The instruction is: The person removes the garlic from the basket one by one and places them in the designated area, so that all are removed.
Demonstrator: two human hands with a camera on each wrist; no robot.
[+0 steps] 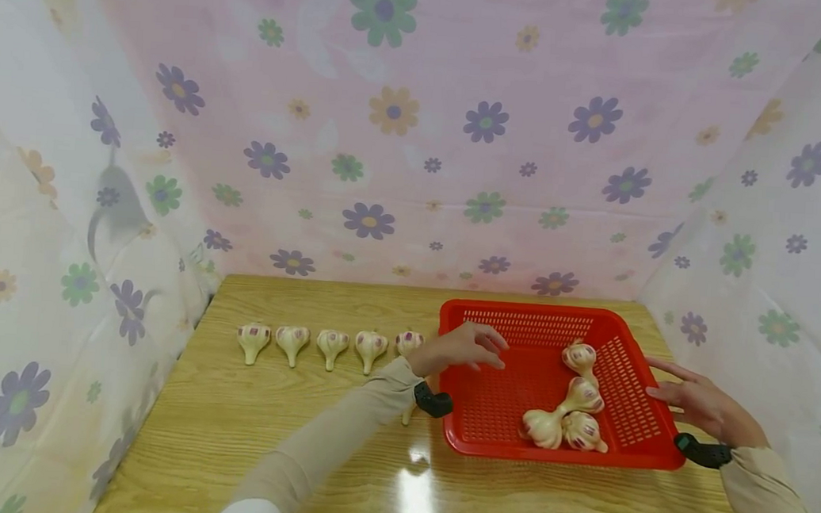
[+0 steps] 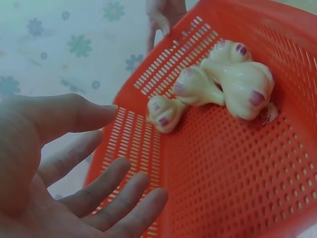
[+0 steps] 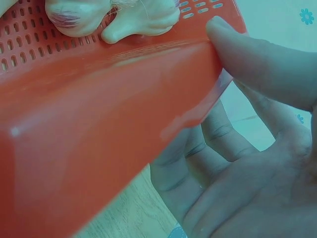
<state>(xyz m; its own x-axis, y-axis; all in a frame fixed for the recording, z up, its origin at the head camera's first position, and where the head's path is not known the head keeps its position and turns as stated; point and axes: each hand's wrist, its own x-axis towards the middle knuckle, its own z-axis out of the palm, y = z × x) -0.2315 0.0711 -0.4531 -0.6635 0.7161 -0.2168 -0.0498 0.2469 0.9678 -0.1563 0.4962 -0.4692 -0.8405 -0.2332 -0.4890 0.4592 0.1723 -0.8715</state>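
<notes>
A red plastic basket [image 1: 490, 450] stands on the table's right side with several garlic bulbs [image 1: 582, 396] lying together toward its right end. My left hand [image 1: 463, 348] hovers over the basket's left part, fingers spread and holding nothing; the left wrist view shows the bare palm side of that hand [image 2: 74, 173] apart from the garlic. With thumb on the rim and fingers curled beneath it, my right hand [image 1: 711, 405] grips the basket's right side. In the right wrist view, the thumb [image 3: 262, 64] presses on the red rim.
Left of the basket, several garlic bulbs [image 1: 333, 346] stand in a row on the wooden table [image 1: 262, 429], stems toward me. Another bulb is mostly hidden behind my left wrist. Flowered cloth [image 1: 388, 167] encloses the back and both sides.
</notes>
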